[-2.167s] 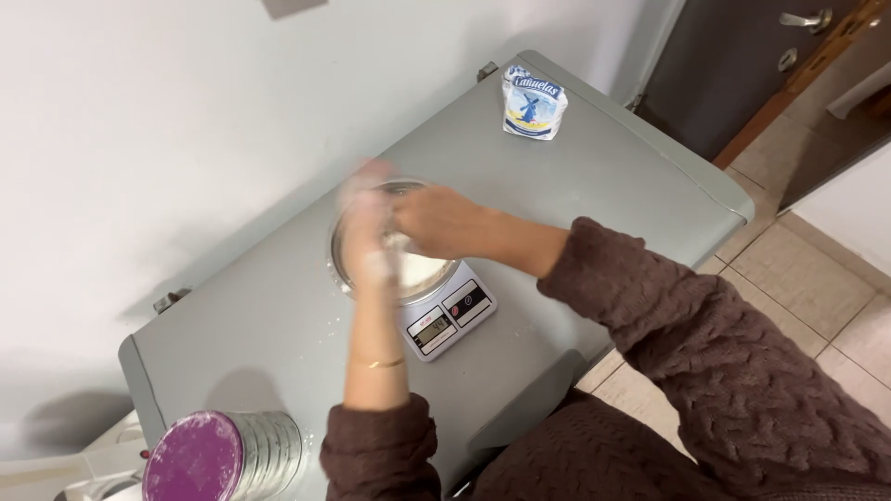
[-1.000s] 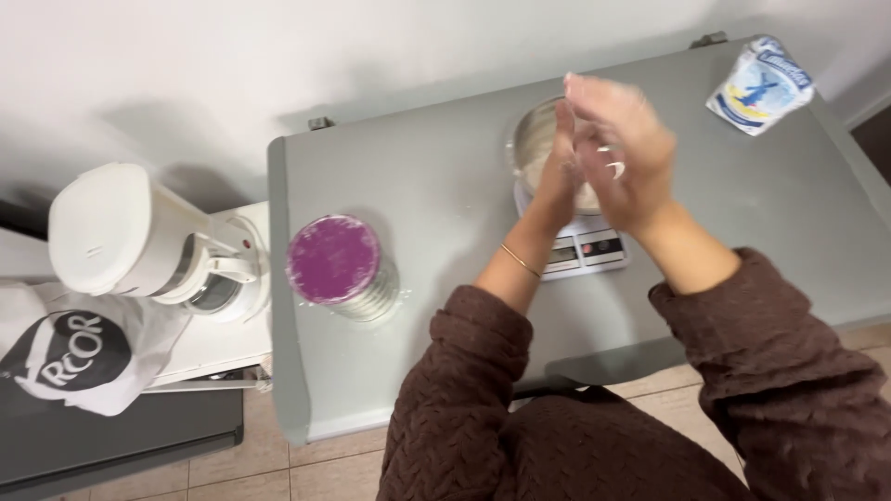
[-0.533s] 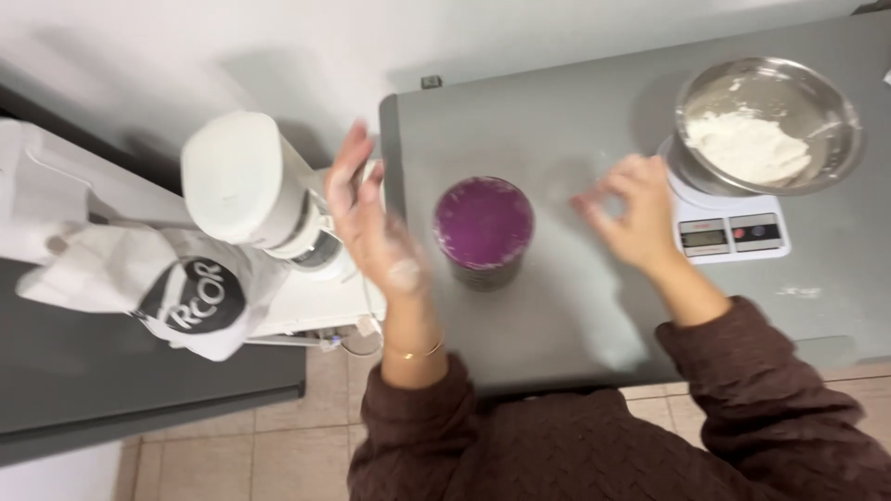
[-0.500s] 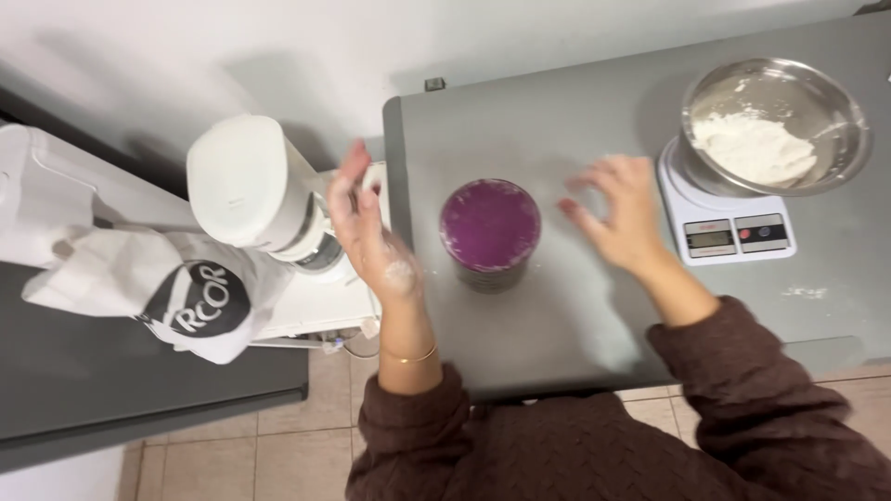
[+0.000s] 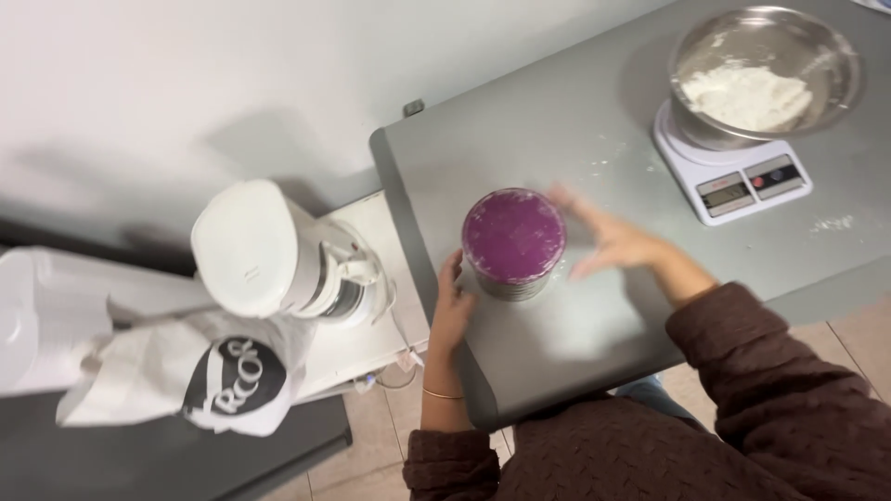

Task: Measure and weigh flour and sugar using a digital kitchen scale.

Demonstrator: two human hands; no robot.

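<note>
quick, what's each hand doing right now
left hand: open, touching the side of the purple-lidded tin
right hand: open, blurred, at the tin's other side; contact cannot be told

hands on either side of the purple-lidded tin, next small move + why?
Probably close both hands onto the tin for a firm hold. The left hand sits at its left side and the right hand, blurred, is beside its right, fingers spread; whether either grips is unclear. The purple lid is on.
</note>
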